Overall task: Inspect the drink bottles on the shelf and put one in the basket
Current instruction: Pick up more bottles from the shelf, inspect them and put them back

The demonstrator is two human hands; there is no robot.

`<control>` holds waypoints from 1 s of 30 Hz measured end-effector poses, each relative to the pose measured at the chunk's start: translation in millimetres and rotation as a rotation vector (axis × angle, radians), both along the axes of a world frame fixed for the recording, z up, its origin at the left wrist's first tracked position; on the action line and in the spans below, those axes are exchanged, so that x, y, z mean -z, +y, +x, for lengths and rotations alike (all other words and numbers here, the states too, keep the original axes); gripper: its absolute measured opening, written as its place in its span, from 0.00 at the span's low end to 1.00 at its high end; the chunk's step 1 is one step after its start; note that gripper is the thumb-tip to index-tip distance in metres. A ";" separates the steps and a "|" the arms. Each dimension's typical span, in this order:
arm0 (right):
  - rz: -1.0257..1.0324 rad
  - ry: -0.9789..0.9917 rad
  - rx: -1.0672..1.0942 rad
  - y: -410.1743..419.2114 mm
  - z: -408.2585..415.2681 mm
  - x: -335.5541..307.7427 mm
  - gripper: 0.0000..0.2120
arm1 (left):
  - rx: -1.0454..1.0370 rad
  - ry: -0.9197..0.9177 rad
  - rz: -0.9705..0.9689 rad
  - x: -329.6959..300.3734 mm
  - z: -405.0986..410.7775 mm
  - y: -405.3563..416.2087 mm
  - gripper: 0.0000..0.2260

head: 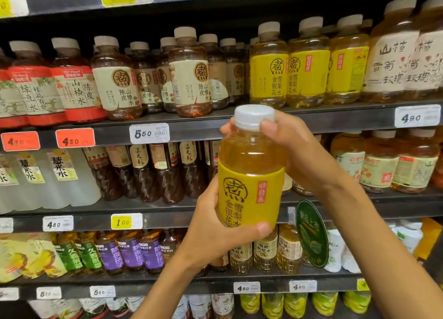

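Note:
I hold a yellow-labelled drink bottle with a white cap upright in front of the shelves, its label facing me. My left hand grips its lower part, thumb across the bottom of the label. My right hand grips the neck and shoulder, fingertips at the cap. Matching yellow-labelled bottles stand on the upper shelf just above. No basket is in view.
Several shelf levels are packed with bottles: beige-labelled brown drinks, red-labelled ones, clear bottles, purple-labelled ones. Price tags line the shelf edges. A round green sign sticks out near my right forearm.

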State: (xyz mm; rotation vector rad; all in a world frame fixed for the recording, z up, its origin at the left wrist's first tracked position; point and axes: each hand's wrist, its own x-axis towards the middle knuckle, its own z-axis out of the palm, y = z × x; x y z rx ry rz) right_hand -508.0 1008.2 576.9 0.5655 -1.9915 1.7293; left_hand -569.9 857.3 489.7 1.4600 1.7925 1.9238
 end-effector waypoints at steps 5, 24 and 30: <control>-0.237 -0.104 -0.242 2.1 -14.2 4.9 0.24 | 0.187 -0.152 -0.148 -7.9 0.6 -4.4 0.30; -0.344 -0.307 -0.069 4.1 -18.1 -6.4 0.18 | 0.408 -0.668 0.003 -4.3 0.2 -2.9 0.33; -0.477 -0.282 -0.178 1.3 -24.5 -8.4 0.16 | 0.469 -0.720 0.016 -4.3 3.8 -0.3 0.39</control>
